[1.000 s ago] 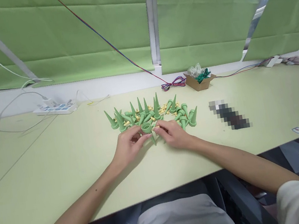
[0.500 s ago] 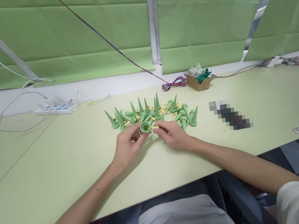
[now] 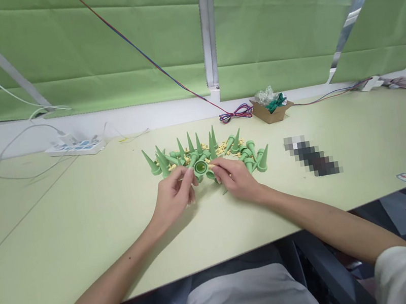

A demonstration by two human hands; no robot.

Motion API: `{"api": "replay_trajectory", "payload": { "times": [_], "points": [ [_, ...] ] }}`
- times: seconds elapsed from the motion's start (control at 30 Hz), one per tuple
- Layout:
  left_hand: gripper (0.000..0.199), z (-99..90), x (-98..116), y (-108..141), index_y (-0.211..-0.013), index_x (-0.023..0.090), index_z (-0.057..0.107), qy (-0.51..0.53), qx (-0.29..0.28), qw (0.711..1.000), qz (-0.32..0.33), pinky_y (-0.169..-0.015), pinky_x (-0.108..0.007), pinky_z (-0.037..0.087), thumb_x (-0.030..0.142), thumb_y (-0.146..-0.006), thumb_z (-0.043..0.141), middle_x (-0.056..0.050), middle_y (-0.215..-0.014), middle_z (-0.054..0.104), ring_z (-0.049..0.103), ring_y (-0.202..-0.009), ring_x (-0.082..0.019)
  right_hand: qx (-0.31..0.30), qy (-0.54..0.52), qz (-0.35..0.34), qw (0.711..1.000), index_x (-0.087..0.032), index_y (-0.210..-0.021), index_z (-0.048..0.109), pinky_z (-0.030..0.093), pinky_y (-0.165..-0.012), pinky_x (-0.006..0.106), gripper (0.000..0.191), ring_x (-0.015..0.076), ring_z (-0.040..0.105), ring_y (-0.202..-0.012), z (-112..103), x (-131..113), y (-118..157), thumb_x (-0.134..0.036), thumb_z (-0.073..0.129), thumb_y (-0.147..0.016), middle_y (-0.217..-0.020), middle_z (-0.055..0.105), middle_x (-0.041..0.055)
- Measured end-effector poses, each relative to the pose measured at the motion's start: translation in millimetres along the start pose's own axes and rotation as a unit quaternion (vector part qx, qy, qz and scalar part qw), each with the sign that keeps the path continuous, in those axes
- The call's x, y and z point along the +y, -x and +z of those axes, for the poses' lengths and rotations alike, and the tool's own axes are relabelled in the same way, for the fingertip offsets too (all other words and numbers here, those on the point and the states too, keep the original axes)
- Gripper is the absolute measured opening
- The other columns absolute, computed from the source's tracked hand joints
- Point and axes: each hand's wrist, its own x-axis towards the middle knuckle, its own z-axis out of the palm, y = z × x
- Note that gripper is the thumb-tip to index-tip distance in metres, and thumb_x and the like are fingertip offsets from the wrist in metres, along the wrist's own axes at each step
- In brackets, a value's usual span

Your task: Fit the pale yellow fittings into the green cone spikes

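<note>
- Grips hollow green plastic cone [image 3: 201, 168] w/ L hand [image 3: 173, 192], thumb + fingers closed on its L side, wide open end twd camera, held up over pale-yellow tabletop [image 3: 86, 242].
- Pinches small pale-yellow piece [image 3: 211, 165] btwn fingertips of R hand [image 3: 239, 179], right by cone's rim; can't tell if touching.
- Just beyond, shows more green pointed cones [image 3: 212, 149], some upright, some on their sides, w/ tiny yellow parts [image 3: 224, 147] strewn among 'em.
- Farther back R, shows open brown cardboard box [image 3: 268, 115] nr coiled red-and-blue cable [image 3: 236, 112].

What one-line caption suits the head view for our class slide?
Left hand holds a hollow green piece, right hand a small yellow part, before clustered green cones.
</note>
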Motion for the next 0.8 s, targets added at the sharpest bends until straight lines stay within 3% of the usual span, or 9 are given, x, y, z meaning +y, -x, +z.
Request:
{"api": "replay_trajectory", "payload": {
  "times": [0.13, 0.27, 0.47, 0.6, 0.8],
  "points": [
    [0.065, -1.8, -2.0, -5.0, -0.066, 0.016, 0.062, 0.078, -0.088, 0.989, -0.085, -0.044, -0.028, 0.047, 0.067, -0.096, 0.035, -0.007, -0.057, 0.06, 0.057, -0.045, -0.016, -0.015, 0.004, -0.019, 1.0, -0.018, -0.095, 0.063, 0.043, -0.065, 0.026, 0.025, 0.0139, 0.054, -0.065, 2.0, 0.3, 0.8, -0.029, 0.042, -0.103, -0.072, 0.06, 0.0016],
    [0.069, -0.9, -3.8, -7.4, -0.062, 0.015, 0.063, 0.099, -0.157, 0.972, -0.144, -0.043, -0.028, 0.047, 0.072, -0.092, 0.037, -0.008, -0.058, 0.061, 0.059, -0.044, -0.016, -0.039, -0.003, -0.038, 0.999, -0.019, -0.096, 0.065, 0.045, -0.068, 0.027, 0.027, 0.0155, 0.057, -0.071, 5.3, 0.7, 1.9, -0.031, 0.043, -0.104, -0.082, 0.066, 0.005],
    [0.064, -0.9, -9.3, -7.9, -0.07, 0.013, 0.064, 0.144, -0.182, 0.958, -0.166, -0.042, -0.027, 0.048, 0.071, -0.089, 0.047, -0.008, -0.059, 0.061, 0.061, -0.047, -0.017, -0.054, -0.012, -0.024, 0.998, -0.019, -0.091, 0.063, 0.043, -0.066, 0.026, 0.026, 0.0139, 0.054, -0.067, 3.1, 2.1, 1.4, -0.03, 0.043, -0.103, -0.076, 0.064, 0.0026],
    [0.06, -1.5, -12.5, -8.2, -0.071, 0.013, 0.062, 0.154, -0.194, 0.958, -0.145, -0.045, -0.027, 0.048, 0.066, -0.093, 0.045, -0.007, -0.055, 0.06, 0.059, -0.047, -0.016, -0.075, -0.018, -0.009, 0.997, -0.019, -0.089, 0.06, 0.04, -0.064, 0.025, 0.025, 0.013, 0.051, -0.064, 1.3, 2.3, 1.7, -0.03, 0.043, -0.103, -0.072, 0.058, 0.0004],
    [0.043, -3.2, -6.4, -4.8, -0.078, 0.019, 0.052, 0.089, -0.151, 0.98, -0.093, -0.049, -0.026, 0.044, 0.059, -0.093, 0.051, 0.002, -0.055, 0.053, 0.056, -0.048, -0.014, -0.088, -0.008, -0.003, 0.996, -0.02, -0.084, 0.051, 0.034, -0.059, 0.024, 0.023, 0.0112, 0.043, -0.058, 0.9, 1.7, 2.9, -0.029, 0.042, -0.103, -0.066, 0.045, -0.0036]
  ]
}}
